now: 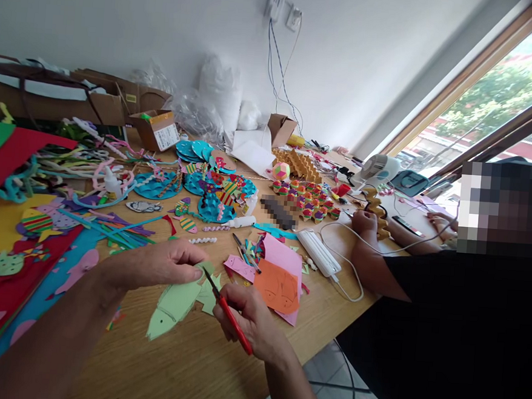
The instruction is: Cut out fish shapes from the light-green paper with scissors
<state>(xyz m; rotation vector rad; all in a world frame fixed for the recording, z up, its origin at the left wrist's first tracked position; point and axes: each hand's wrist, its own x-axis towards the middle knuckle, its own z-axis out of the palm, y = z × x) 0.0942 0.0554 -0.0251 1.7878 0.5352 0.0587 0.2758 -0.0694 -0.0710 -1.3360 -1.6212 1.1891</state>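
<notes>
Left hand (174,266) pinching flat pale-green paper fish (174,305); right hand (251,317) gripping red-handled scissors (235,326), dark blades (211,282) at paper, above wood-grained table (136,366)

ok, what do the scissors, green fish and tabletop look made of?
Scissors: handles smooth red, probably plastic or plastic-coated; blades dark, slim, likely metal.
Green fish: matte paper or thin card, judging by its flat shape, cut edges and drawn lines.
Tabletop: wood-grained, low sheen; solid wood or laminate, can't tell.
</notes>
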